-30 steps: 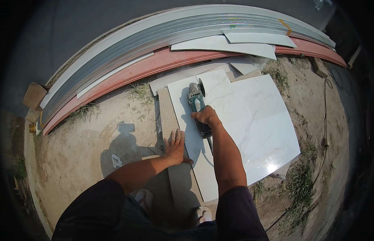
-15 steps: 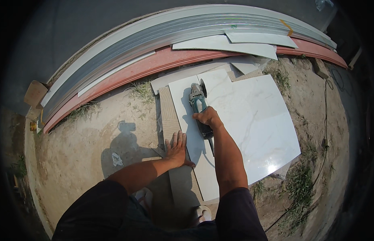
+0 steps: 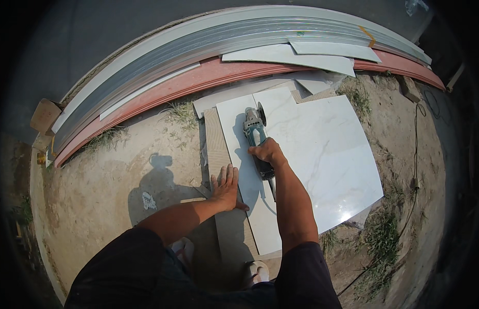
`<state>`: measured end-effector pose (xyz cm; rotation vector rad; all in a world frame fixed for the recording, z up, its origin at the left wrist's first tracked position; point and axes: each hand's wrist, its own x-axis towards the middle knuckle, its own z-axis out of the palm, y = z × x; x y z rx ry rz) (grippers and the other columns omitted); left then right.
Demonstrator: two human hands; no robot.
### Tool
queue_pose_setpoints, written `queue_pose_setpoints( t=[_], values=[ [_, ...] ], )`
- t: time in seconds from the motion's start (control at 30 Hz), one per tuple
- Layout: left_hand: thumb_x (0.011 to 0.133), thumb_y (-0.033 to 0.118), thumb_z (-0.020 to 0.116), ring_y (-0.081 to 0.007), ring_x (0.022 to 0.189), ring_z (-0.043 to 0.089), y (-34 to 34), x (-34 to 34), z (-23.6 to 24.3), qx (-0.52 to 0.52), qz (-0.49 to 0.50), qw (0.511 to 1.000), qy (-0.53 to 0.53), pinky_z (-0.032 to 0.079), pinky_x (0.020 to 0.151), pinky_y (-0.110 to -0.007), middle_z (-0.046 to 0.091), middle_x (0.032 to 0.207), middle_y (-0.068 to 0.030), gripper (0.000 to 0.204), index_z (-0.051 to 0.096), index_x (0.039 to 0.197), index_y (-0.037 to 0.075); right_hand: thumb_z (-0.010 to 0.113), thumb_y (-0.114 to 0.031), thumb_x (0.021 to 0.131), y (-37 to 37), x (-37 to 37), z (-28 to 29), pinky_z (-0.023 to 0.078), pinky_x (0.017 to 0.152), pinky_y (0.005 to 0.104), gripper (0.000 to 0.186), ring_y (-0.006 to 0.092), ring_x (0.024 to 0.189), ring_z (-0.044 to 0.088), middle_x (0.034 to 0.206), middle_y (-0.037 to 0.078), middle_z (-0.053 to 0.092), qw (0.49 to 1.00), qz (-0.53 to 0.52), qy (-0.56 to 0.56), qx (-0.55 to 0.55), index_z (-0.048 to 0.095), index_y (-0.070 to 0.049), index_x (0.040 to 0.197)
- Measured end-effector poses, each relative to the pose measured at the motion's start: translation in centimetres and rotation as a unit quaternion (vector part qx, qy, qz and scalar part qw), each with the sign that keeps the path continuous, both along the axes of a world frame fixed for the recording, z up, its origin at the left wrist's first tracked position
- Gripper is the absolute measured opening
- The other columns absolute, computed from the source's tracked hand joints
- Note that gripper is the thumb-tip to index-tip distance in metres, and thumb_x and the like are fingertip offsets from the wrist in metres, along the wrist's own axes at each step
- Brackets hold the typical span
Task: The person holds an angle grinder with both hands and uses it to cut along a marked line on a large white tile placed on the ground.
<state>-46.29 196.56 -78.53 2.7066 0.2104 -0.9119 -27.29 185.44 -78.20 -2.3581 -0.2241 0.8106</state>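
Note:
A teal and black angle grinder (image 3: 257,135) lies along my right hand (image 3: 269,153), whose fingers wrap round its body. The grinder's thin cutting disc (image 3: 262,114) stands on edge at its far right side, over the white tile; whether it touches is too small to tell. Faint grey veins run across this large marble-look tile (image 3: 322,159), which has a notch in its far edge. My left hand (image 3: 226,189) rests with fingers spread on the tan board (image 3: 215,139) along the tile's left edge, thumb towards the tile.
Red panels (image 3: 167,91) and long silvery metal strips (image 3: 198,44) lie beyond the tile, with white offcuts (image 3: 288,57) on top. A dark cable (image 3: 416,154) crosses the dirt at right, near grass tufts (image 3: 381,237). My sandalled foot (image 3: 258,271) stands by the near tile edge.
Nearly everything stays in place. My right hand and the grinder sit a touch nearer and to the right; my left hand keeps its spot on the board.

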Motion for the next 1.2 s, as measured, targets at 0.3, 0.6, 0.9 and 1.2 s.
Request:
queue_pose_setpoints(
  t=[0.3, 0.6, 0.9, 1.2],
  values=[
    [0.052, 0.073, 0.081, -0.0409, 0.150, -0.009, -0.2, 0.1, 0.3, 0.002, 0.004, 1.000, 0.003, 0.004, 0.115, -0.068, -0.006, 0.162, -0.0214, 0.153, -0.007, 0.153, -0.001, 0.078, -0.040, 0.068, -0.4, -0.3, -0.1, 0.054, 0.087, 0.0378, 0.063, 0.0337, 0.100, 0.070, 0.104, 0.026, 0.070, 0.999, -0.001, 0.033, -0.019, 0.068, 0.011, 0.104],
    [0.052, 0.074, 0.080, -0.0401, 0.150, -0.008, -0.1, 0.0, 0.3, 0.005, 0.006, 1.000, 0.002, 0.005, 0.116, -0.067, -0.006, 0.162, -0.0213, 0.153, -0.006, 0.154, 0.000, 0.079, -0.039, 0.068, -0.3, -0.5, 0.1, 0.054, 0.087, 0.0380, 0.063, 0.0339, 0.100, 0.069, 0.105, 0.026, 0.070, 0.999, -0.005, 0.043, -0.023, 0.068, 0.011, 0.104],
    [0.053, 0.074, 0.080, -0.0397, 0.150, -0.009, -0.1, -0.1, 0.2, -0.001, 0.005, 1.000, 0.002, 0.004, 0.116, -0.067, -0.007, 0.162, -0.0216, 0.153, -0.007, 0.153, -0.002, 0.079, -0.040, 0.068, -0.8, -1.0, 0.5, 0.054, 0.088, 0.0377, 0.065, 0.0334, 0.101, 0.069, 0.106, 0.026, 0.070, 0.999, 0.000, 0.043, -0.029, 0.067, 0.011, 0.106],
    [0.049, 0.072, 0.084, -0.0399, 0.150, -0.004, -0.1, -0.3, -0.3, 0.004, 0.014, 1.000, -0.024, 0.008, 0.116, -0.066, -0.003, 0.162, -0.0216, 0.155, -0.004, 0.154, -0.001, 0.079, -0.040, 0.068, -1.0, -1.1, -1.5, 0.055, 0.083, 0.0381, 0.062, 0.0331, 0.095, 0.070, 0.099, 0.026, 0.070, 0.999, 0.000, 0.021, -0.027, 0.068, 0.012, 0.100]
  ],
)
